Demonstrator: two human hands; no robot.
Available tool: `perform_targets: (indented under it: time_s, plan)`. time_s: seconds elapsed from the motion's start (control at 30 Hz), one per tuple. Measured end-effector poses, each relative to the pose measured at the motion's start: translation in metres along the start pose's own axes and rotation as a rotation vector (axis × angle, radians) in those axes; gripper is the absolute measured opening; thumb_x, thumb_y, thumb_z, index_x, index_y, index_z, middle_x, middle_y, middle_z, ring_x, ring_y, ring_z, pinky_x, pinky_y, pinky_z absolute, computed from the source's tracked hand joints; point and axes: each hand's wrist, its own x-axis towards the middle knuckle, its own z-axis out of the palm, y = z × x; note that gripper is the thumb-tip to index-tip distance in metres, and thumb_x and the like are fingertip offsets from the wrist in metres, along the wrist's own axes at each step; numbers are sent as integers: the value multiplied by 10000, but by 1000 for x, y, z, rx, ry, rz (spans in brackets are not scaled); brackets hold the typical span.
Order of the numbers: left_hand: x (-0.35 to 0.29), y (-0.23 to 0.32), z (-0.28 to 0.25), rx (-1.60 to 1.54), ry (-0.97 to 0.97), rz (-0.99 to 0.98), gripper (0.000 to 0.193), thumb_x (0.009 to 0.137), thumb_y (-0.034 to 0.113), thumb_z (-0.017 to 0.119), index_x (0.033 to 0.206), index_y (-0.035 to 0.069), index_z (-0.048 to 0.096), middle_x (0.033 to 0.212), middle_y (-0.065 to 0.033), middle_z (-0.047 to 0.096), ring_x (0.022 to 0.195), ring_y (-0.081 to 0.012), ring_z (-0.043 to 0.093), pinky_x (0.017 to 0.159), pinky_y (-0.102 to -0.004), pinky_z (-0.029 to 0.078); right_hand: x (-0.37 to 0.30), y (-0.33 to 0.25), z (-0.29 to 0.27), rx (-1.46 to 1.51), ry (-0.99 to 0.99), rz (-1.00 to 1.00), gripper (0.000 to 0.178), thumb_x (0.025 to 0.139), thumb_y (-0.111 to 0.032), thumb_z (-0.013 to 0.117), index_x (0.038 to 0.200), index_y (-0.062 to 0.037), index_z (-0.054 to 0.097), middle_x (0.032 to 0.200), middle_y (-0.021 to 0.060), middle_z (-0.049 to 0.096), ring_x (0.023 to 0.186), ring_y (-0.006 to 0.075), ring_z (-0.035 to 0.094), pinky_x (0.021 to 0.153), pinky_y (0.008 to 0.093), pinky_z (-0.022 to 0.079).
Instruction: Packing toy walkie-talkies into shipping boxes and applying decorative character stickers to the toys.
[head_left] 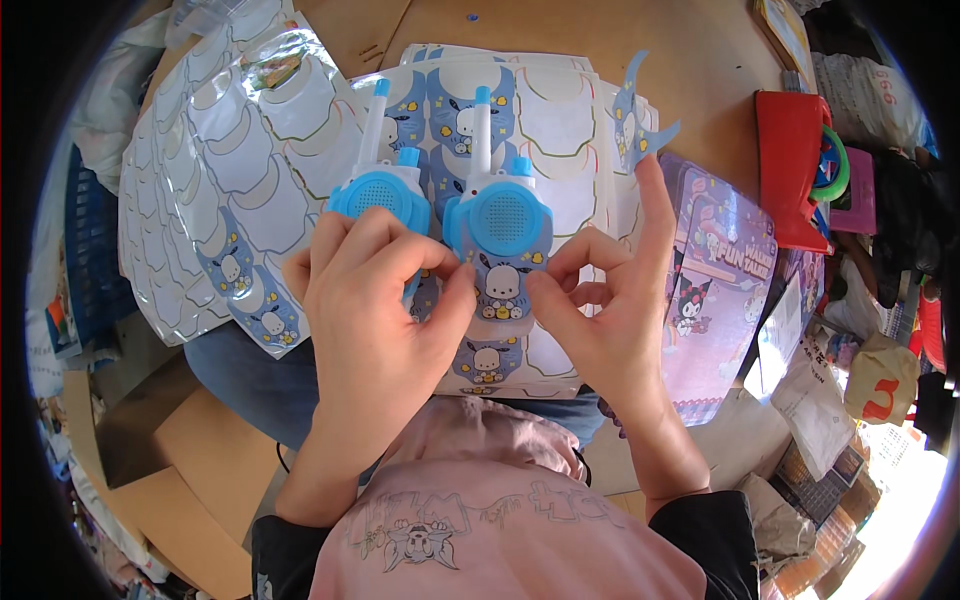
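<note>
Two toy walkie-talkies, white with light blue speaker grilles and antenna tips, lie side by side on sticker sheets. Both my hands are at the right walkie-talkie (497, 213). My left hand (375, 290) pinches the left edge of the cartoon-dog sticker (502, 285) on its lower front. On the opposite edge, my right hand (605, 310) pinches the same sticker between thumb and finger. A raised finger of that hand carries a curved blue sticker scrap (630, 125) at its tip. The left walkie-talkie (378, 195) is partly covered by my left hand.
Glossy sticker sheets (270, 130) fan out at the left, many with peeled outlines. More sheets (560, 110) lie under the walkie-talkies. At the right are purple printed cards (715, 350), a red container (785, 180) and a green tape roll (833, 165). Cardboard (215, 470) stands lower left.
</note>
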Motion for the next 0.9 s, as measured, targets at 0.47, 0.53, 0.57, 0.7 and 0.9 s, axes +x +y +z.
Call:
perform_targets:
  time_s: [0.47,0.53,0.57,0.7,0.9]
  plan:
    - [2,0,0,20,-12,14,149,655,110,742,651,109,593,684,51,489,710,-139,446,739,-319,273,2,7,1,39,-23,-20,956,698,122,594,1447,-35,21,690,36,549,637,80,567,483,154,457]
    - [3,1,0,33,-25,5,153,655,111,742,647,107,589,681,49,487,706,-139,446,741,-320,273,2,7,1,42,-21,-21,954,699,122,592,1448,-39,25,689,35,547,634,79,564,481,154,456]
    - [3,1,0,33,-26,6,153,655,111,742,647,107,589,681,49,487,706,-139,446,741,-320,273,2,7,1,44,-20,-23,951,699,122,589,1449,-43,28,688,34,545,631,77,561,479,155,455]
    - [4,1,0,40,-36,4,155,656,112,741,644,106,586,676,48,480,701,-138,443,747,-319,273,2,7,1,53,-25,-32,947,699,120,586,1451,-48,34,685,32,545,626,74,557,474,154,450]
    - [3,1,1,19,-24,-10,144,636,117,749,630,115,605,677,29,502,731,-191,469,722,-356,265,2,8,1,58,-15,-21,945,700,118,586,1450,-48,35,678,31,545,622,69,554,471,150,443]
